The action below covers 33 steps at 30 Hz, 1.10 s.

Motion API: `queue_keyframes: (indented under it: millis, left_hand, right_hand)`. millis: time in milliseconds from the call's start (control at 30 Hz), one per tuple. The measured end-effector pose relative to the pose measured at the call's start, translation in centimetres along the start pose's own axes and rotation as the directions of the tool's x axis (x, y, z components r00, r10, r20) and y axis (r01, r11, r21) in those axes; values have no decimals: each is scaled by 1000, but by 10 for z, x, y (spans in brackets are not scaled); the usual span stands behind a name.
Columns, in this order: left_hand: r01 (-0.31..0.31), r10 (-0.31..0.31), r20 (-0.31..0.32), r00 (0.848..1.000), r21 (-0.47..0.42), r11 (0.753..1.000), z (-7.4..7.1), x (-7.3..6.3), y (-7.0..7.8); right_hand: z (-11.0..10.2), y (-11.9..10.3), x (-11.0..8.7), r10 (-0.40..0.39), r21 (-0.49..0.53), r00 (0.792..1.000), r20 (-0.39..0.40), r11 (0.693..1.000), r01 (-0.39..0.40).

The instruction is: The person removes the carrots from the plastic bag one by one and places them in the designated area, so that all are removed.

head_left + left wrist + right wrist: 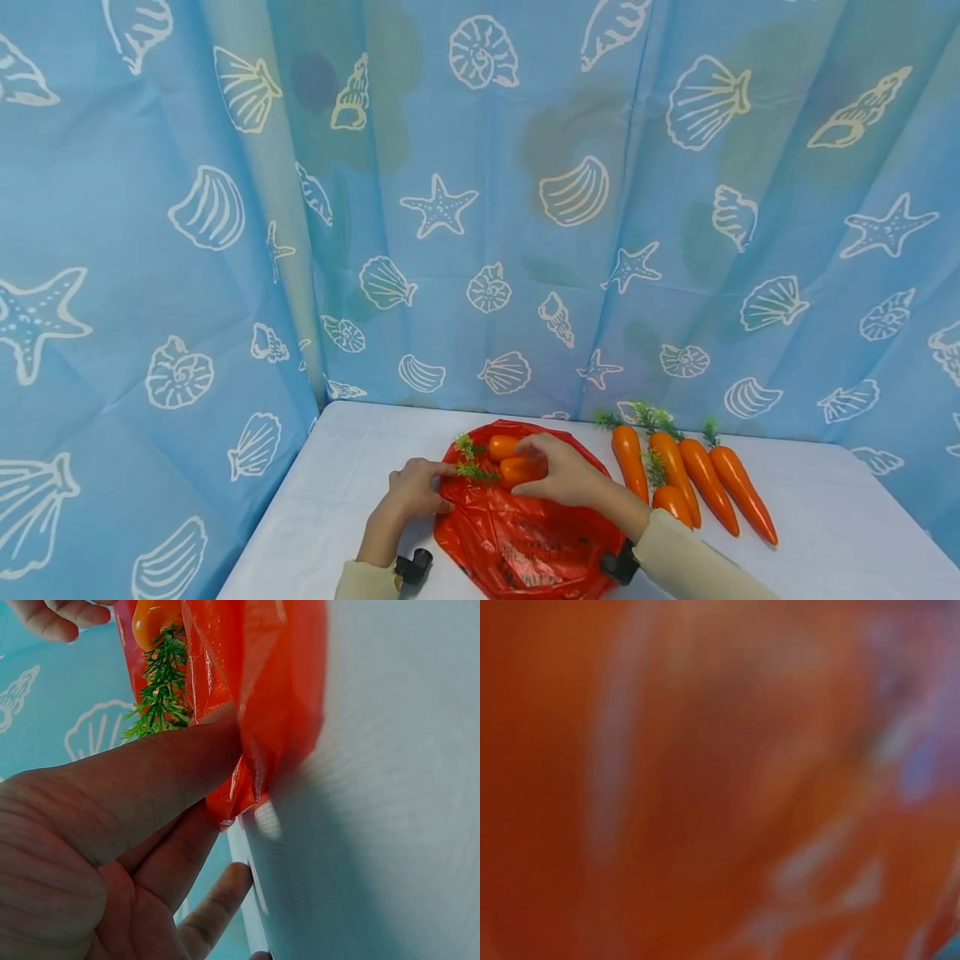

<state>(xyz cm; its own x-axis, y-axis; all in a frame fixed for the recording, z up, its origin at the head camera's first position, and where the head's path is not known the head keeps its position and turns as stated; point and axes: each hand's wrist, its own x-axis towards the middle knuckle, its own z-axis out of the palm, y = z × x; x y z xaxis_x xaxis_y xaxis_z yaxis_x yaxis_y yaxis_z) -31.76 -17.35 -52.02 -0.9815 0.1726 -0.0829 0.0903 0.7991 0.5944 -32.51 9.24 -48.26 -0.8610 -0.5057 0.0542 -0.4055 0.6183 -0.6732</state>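
A red plastic bag [517,533] lies on the white table, its mouth spread wide. My left hand [416,490] is at the bag's left rim; in the left wrist view, its thumb and fingers pinch the red plastic [251,750]. Over the bag, my right hand [558,471] grips an orange carrot [520,472] between thumb and fingers, its green leafy top [476,473] pointing left. Another carrot [502,447] lies just behind it, close to the right fingertips. The right wrist view is a blur of orange and red.
Several orange carrots [707,483] with green tops lie on the table [825,525] to the right of the bag. One shorter-looking carrot [672,502] is partly hidden by the right forearm. Behind the table hangs a blue curtain [480,250] with white shells and starfish.
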Motion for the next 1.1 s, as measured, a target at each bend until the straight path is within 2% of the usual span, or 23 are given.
queue_keyframes:
  millis: [200,500,767,1100]
  left_hand:
    - [5,-5,2,1000,-1,1000,-1,-1,2]
    - [-18,18,-30,999,8,1000,2,-2,1]
    - [-9,9,1,1000,7,1000,2,-2,0]
    - [-8,8,-7,1000,6,1000,2,0,-2]
  right_hand:
    - [3,1,4,-25,-4,1000,3,1000,25]
    - [7,8,7,57,-105,998,29,993,-54]
    - [9,12,6,46,-158,999,24,987,-42]
    - [11,11,6,91,-145,994,63,986,-81]
